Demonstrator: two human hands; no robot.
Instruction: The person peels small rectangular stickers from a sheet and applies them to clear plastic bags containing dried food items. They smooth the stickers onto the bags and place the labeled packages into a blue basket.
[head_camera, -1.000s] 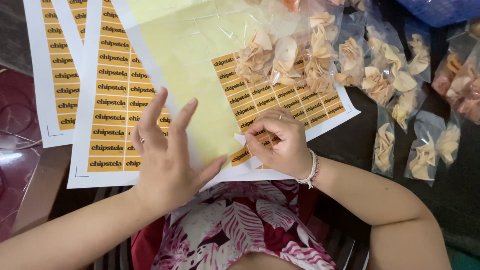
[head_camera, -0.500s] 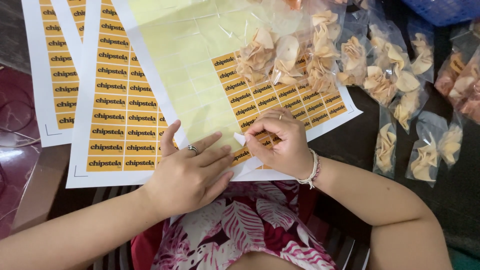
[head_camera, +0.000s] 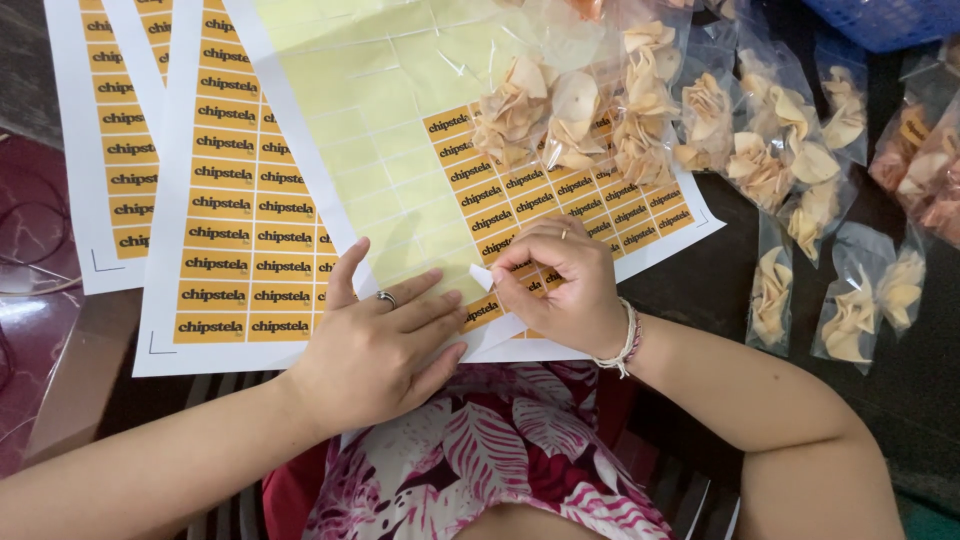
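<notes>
A sticker sheet (head_camera: 390, 150) with a pale yellow backing lies in front of me, most of its orange rectangular stickers (head_camera: 560, 200) peeled away. My left hand (head_camera: 375, 345) lies flat with fingers spread on the sheet's near edge, holding it down. My right hand (head_camera: 560, 285) pinches the lifted white corner of one orange sticker (head_camera: 482, 278) between thumb and fingers. Clear bags of pale folded chips (head_camera: 570, 110) rest on the sheet's far right part.
Full sheets of orange stickers (head_camera: 235, 200) overlap to the left. More clear bags of chips (head_camera: 800, 170) lie to the right on the dark table, some with reddish chips (head_camera: 925, 170). A blue basket (head_camera: 890, 15) is at the top right.
My left hand came down from a raised, spread pose and now presses flat on the sheet's near edge. My right hand keeps its pinch on the sticker corner.
</notes>
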